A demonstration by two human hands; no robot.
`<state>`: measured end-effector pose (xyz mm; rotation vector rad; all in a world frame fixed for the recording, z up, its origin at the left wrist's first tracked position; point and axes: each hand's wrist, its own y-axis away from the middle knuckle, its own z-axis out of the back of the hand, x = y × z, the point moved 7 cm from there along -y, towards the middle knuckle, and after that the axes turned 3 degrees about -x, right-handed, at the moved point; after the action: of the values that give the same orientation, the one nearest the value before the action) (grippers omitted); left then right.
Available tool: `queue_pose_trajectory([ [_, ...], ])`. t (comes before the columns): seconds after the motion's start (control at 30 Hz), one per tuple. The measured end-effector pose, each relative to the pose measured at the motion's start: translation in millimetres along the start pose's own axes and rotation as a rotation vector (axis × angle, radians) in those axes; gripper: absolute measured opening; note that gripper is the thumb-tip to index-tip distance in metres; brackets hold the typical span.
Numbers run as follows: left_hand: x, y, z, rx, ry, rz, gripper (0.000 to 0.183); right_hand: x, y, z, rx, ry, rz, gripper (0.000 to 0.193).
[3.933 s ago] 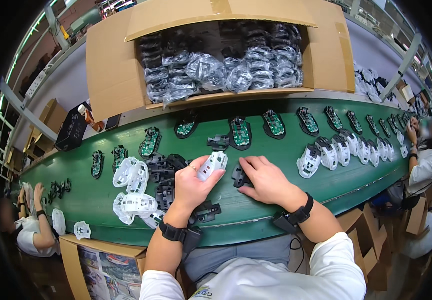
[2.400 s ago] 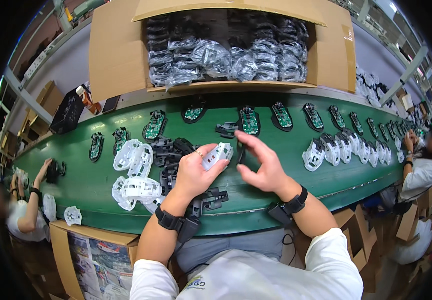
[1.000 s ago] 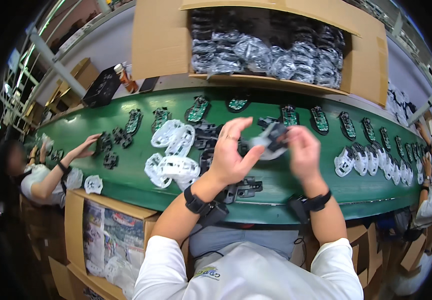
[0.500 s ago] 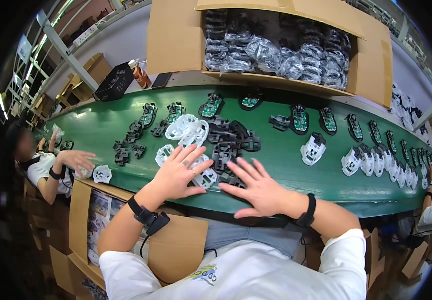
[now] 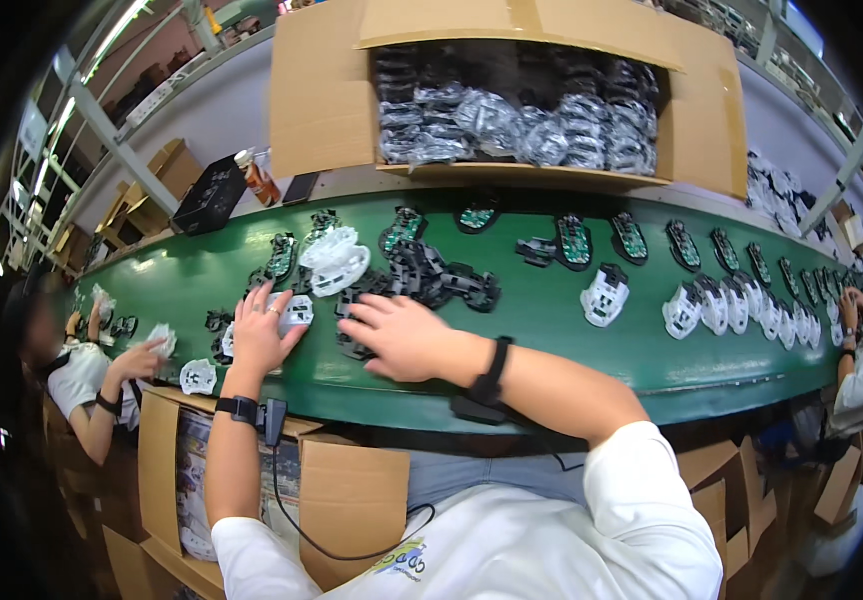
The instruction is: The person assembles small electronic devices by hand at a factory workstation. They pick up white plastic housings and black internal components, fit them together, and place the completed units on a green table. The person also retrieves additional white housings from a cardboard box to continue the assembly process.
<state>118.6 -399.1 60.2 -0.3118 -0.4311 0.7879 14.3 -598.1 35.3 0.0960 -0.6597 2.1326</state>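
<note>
One left hand [image 5: 262, 335]: uncurled over white mouse shell [image 5: 299, 312]
Right hand [image 5: 404, 338]: splayed over black parts [image 5: 430, 275]
Desk [image 5: 732, 368], near edge: hasty sweeping could drop shell

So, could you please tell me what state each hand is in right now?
Left hand: open, palm down at a white shell; contact unclear.
Right hand: open, palm down by the black parts.

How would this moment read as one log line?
left hand: open, over white shell | right hand: open, over black parts | circuit boards: rowed on green table
</note>
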Motion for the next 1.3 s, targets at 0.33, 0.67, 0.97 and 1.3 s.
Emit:
queue_pose_trajectory([
  [0.33, -82.7, -79.9, -15.0, -0.008, 0.315, 0.100, 0.051, -178.5, 142.1, 94.7, 0.103, 0.596, -0.620, 0.034],
  [0.67, -69.2, -120.4, -34.0, 0.158, 0.174, 0.366, 0.059, -132.3, 143.3, 120.1, 0.215, 0.383, -0.661, 0.025],
  [0.97, -198.7, -126.6, 18.6, -0.080, 1.796, 0.183, 0.039, -105.0, 175.2, 99.1, -0.056, 0.340, -0.611, 0.049],
  [1.3, -285.7, -135.2, -11.0, -0.051, 1.127, 0.107, 0.048, -125.7, 211.9, 119.8, -0.224, 0.303, -0.809, 0.057],
])
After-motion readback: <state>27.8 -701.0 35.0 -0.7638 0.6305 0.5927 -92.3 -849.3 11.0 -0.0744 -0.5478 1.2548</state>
